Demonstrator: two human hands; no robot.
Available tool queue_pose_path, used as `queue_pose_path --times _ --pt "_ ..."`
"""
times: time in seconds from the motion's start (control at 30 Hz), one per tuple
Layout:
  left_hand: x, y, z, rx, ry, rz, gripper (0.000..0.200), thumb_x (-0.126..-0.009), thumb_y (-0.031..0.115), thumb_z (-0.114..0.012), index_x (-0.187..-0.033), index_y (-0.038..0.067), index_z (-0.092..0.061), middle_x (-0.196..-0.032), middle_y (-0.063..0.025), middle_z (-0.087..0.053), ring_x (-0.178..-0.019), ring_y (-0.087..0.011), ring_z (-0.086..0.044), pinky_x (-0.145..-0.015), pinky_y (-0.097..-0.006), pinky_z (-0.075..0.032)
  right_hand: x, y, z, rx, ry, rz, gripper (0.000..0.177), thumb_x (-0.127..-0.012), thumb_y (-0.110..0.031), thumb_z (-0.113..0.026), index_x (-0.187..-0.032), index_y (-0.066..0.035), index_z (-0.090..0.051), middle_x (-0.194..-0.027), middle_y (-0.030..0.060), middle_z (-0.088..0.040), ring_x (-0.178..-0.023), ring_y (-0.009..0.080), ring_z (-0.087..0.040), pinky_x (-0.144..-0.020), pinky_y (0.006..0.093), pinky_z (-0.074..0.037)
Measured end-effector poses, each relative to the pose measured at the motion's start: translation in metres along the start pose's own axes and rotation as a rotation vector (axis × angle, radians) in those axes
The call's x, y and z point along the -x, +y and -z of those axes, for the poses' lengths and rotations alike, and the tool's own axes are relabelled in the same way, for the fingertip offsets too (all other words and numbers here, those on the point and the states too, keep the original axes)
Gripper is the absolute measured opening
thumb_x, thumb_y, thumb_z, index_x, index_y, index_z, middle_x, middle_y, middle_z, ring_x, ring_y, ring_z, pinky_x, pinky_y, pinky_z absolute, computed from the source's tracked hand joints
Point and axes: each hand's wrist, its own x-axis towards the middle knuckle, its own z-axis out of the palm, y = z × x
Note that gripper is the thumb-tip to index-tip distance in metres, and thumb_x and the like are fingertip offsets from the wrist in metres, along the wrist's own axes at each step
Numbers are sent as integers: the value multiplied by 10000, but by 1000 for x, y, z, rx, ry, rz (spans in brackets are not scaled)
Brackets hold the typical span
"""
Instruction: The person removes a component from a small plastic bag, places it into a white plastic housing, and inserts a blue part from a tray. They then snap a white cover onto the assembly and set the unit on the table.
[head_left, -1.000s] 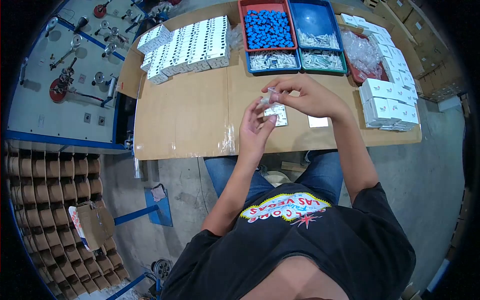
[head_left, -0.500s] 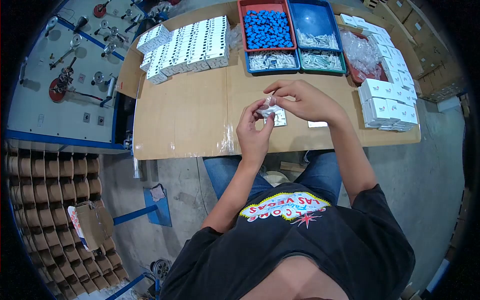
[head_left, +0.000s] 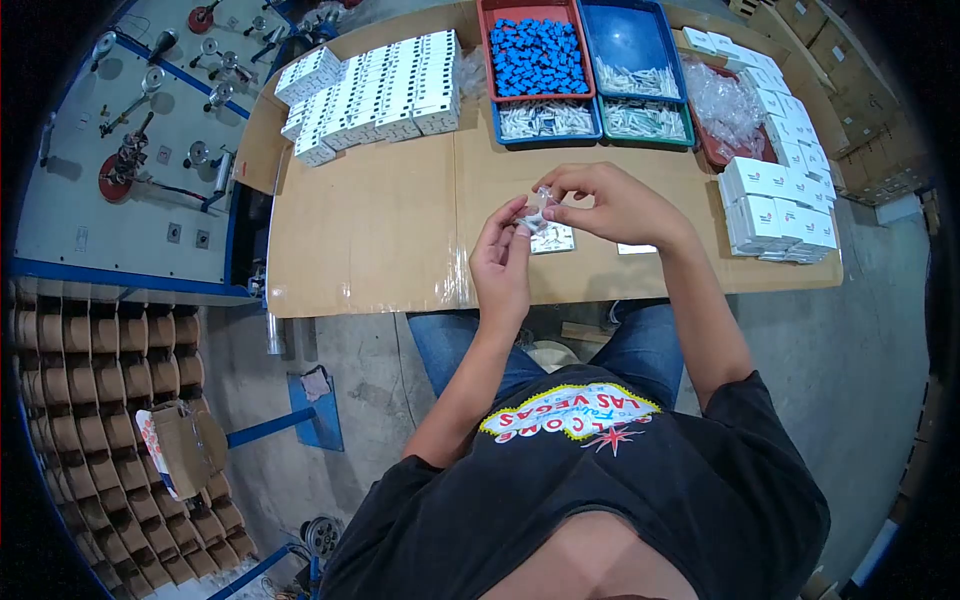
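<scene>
**Both hands closed on a small packet over the tabletop**

The left hand (head_left: 503, 265) and the right hand (head_left: 612, 205) meet over the middle of the brown cardboard-covered tabletop (head_left: 370, 240). Between them is a small clear plastic packet (head_left: 541, 207), held just above the surface and not resting on it. The grip of each hand is drawn tight: the right thumb and fingers pinch the packet's upper end, and the left fingertips (head_left: 519, 224) press on its lower left edge.

A second ago the right hand held the packet higher, while the left fingers were spread loosely below it. Since then the right hand has come down, the left fingers have closed in, and the two hands have stayed pressed together with only a slight shift.

A flat white printed card (head_left: 557, 240) lies on the tabletop directly under the packet, where it lay before. At the far edge, well apart from the hands, stand a red plastic tray of blue pieces (head_left: 486, 40) and a blue plastic tray of white parts (head_left: 682, 70). Stacked white cartons (head_left: 375, 90) sit to their left.
</scene>
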Motion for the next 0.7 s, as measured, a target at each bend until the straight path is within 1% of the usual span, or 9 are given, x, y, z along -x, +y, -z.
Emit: queue_pose_path --times 0.07,0.2,0.27,0.4,0.5,0.57,0.7 --pt "-1 -5 3 -6 37 68 325 -1054 84 -592 -1348 -54 -605 -1264 -116 -659 -1155 -158 -630 -1029 -305 -506 1 1 -2 -18 9 -58 245 -973 -220 -712 -984 24 -722 -1202 139 -716 -996 229 -685 -879 360 -538" --pt "0 -3 2 -5 32 46 311 -1057 85 -593 -1333 -58 -617 -1255 -115 -665 -1156 -157 -631 -1025 -306 -513 0 0 -3 -11 -27 -45 259 -989 -230 -692 -986 26 -735 -1205 144 -716 -973 219 -684 -870 364 -541" --pt "0 -2 2 -7 41 78 309 -1054 83 -600 -1327 -60 -617 -1251 -115 -666 -1155 -160 -633 -1026 -304 -513 0 1 -6 -65 6 -54 285 -1002 -244 -675 -982 32 -744 -1222 144 -711 -969 207 -681 -866 365 -539" --pt "-1 -3 2 17 49 69 313 -1040 65 -617 -1327 -60 -615 -1249 -121 -661 -1153 -163 -634 -1025 -303 -510 2 1 -9 -132 27 -80 298 -1012 -253 -665 -1004 33 -747 -1240 136 -706 -972 196 -677 -860 365 -538" --pt "0 -4 2 44 44 60 335 -1021 46 -641 -1335 -63 -595 -1244 -126 -655 -1151 -163 -635 -1020 -299 -511 2 6 -11 -97 32 -90 277 -1012 -239 -667 -1028 26 -745 -1246 127 -703 -985 184 -674 -856 355 -535" --pt "0 -4 1 85 34 41 349 -1011 37 -653 -1335 -66 -574 -1239 -127 -651 -1149 -161 -635 -1011 -297 -517 3 5 -13 -201 31 -72 241 -998 -218 -691 -1064 9 -743 -1237 106 -707 -1009 172 -672 -861 341 -533" --pt "0 -4 1 81 70 39 346 -1010 43 -658 -1327 -63 -567 -1237 -127 -654 -1122 -156 -644 -1001 -290 -518 3 6 -18 -298 56 -92 219 -973 -196 -725 -1085 -8 -740 -1223 79 -713 -1027 160 -672 -857 325 -533"
